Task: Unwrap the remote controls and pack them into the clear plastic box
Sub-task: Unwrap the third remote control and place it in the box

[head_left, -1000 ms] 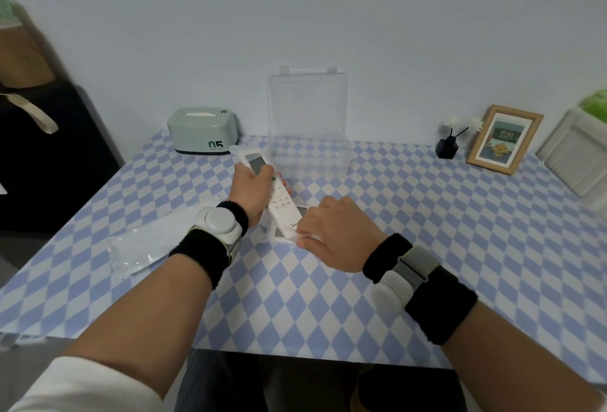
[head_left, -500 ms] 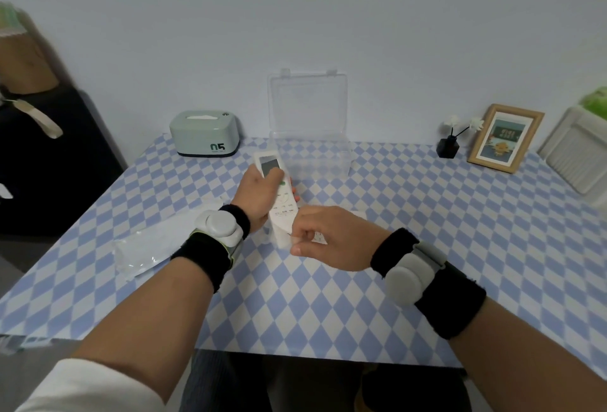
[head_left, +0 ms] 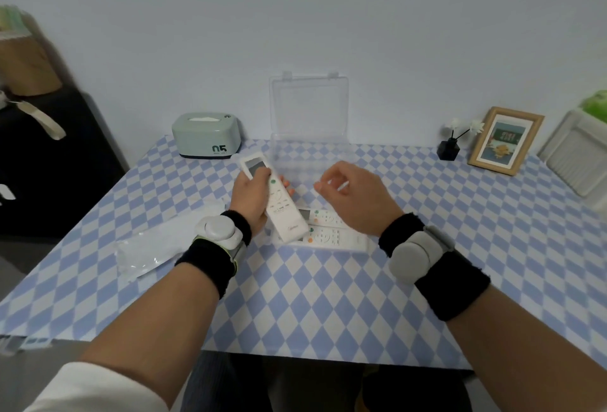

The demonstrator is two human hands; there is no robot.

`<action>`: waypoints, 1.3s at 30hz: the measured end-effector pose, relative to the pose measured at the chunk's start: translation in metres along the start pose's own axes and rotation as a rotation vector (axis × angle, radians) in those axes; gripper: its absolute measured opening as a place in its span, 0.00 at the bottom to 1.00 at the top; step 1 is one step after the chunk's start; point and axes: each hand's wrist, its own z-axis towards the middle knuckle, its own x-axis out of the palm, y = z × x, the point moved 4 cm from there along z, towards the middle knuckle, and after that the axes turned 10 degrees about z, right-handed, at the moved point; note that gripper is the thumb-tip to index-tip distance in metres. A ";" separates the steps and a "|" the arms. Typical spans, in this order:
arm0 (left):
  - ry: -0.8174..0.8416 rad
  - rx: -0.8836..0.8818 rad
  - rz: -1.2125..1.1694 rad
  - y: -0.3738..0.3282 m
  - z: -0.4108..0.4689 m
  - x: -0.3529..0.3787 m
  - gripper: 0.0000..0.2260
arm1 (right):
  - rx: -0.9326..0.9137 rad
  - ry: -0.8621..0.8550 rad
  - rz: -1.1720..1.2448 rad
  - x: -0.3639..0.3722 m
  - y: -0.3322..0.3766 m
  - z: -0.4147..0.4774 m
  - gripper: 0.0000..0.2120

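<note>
My left hand (head_left: 251, 199) grips a white remote control (head_left: 279, 204) by its upper half, screen end pointing away, above the table. My right hand (head_left: 354, 196) hovers to its right with fingers loosely curled and apart, holding nothing that I can see. Two more white remotes (head_left: 323, 231) lie side by side on the checked cloth beneath my hands, in clear wrap. The clear plastic box (head_left: 308, 135) stands just beyond, its lid upright against the wall. An empty clear wrapper (head_left: 154, 247) lies on the left of the table.
A pale green tissue box (head_left: 206, 135) sits at the back left. At the back right stand a small black vase with white flowers (head_left: 449, 147), a wooden picture frame (head_left: 504, 140) and a white slatted object (head_left: 578, 155). The table's front edge (head_left: 295, 351) is near my body.
My right hand has let go of the lower end of the held remote and lifted up to the right. My left hand keeps the remote, now tilted a bit more to the left.
</note>
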 end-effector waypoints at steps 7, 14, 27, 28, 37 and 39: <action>0.087 -0.122 -0.390 -0.007 -0.005 0.022 0.17 | 0.350 0.342 0.306 0.059 -0.020 -0.030 0.20; 0.078 -0.072 -0.343 -0.019 -0.001 0.024 0.11 | 0.219 0.141 0.208 0.069 -0.016 -0.036 0.24; -0.036 -0.143 -0.387 -0.010 -0.003 0.019 0.09 | -0.281 -0.090 -0.347 0.067 0.018 -0.036 0.08; -0.036 -0.154 -0.392 -0.008 -0.004 0.019 0.09 | -0.256 -0.079 -0.317 0.067 0.018 -0.035 0.07; 0.035 -0.239 -0.429 -0.001 -0.015 0.027 0.21 | -0.005 -0.006 0.041 0.065 0.006 -0.029 0.07; 0.021 -0.242 -0.414 0.000 -0.015 0.026 0.26 | -0.021 -0.011 0.106 0.065 0.007 -0.031 0.07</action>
